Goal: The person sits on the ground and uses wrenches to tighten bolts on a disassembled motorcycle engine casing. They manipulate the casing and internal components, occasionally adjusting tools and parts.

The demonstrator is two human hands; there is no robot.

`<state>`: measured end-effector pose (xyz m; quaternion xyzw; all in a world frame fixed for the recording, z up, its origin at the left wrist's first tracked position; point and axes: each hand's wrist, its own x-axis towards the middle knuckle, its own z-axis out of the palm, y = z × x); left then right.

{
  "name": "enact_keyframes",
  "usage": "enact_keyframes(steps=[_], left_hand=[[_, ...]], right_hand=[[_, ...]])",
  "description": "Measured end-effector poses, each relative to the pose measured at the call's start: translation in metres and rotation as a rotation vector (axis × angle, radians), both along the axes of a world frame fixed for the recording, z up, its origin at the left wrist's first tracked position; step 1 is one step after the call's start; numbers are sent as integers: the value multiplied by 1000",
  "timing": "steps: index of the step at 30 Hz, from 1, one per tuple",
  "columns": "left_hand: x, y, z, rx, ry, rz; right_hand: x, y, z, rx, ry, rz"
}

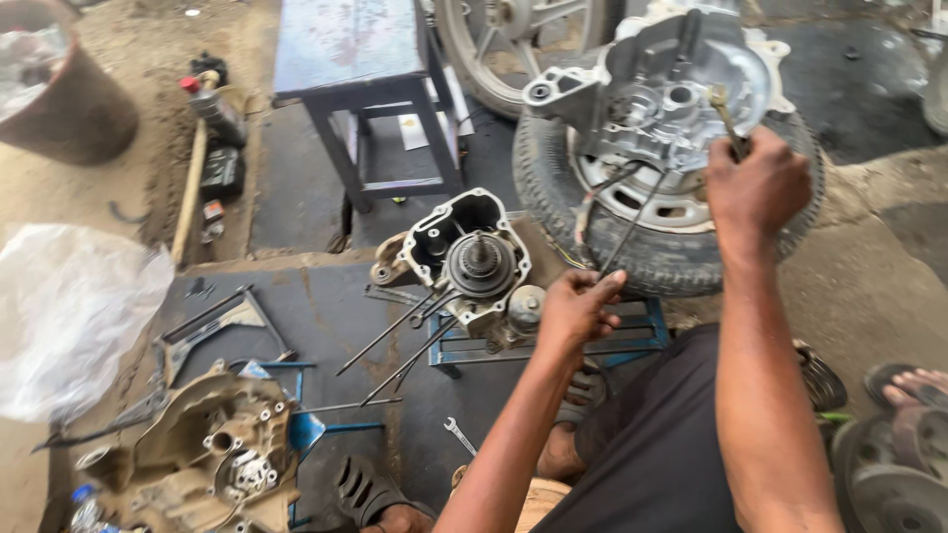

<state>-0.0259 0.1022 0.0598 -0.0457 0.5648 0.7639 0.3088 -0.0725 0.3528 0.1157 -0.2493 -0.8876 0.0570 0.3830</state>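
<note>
A silver engine crankcase (657, 94) lies on a black tyre (553, 183) at the upper right. My right hand (755, 188) is closed on a thin tool (726, 118) whose tip reaches into the crankcase. My left hand (578, 306) pinches the lower end of a long thin dark rod (632, 222) that slants up toward the crankcase. Just left of that hand, a second engine block with a round gear (474, 262) rests on a blue metal stand (617, 341).
A dirty engine cover (212, 454) lies at the lower left, with long rods (395, 345) and a small spanner (459, 434) on the dark mat. A dark stool (360, 69) stands behind, a clear plastic bag (69, 316) at left, a sandalled foot (908, 385) at right.
</note>
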Motion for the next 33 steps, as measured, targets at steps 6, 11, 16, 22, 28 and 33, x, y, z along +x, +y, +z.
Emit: enact_keyframes(steps=[6,11,16,22,28,33], left_hand=[[2,-5,5,83,-31,-31],[3,-6,12,-29,-116,-65],[3,-6,13,71,-56,-36],[3,-5,15,5,-136,-46],[3,-8,16,116,-41,8],[3,-8,14,-10,-135,-40]], right_hand=[[1,-5,0,-60,-15,-15],[4,-10,4,-1,3,-4],[5,-12,7,-41,-1,6],[4,-11,4,-16,15,16],[3,-11,4,-22,-1,-1],[3,-11,3,13,24,18]])
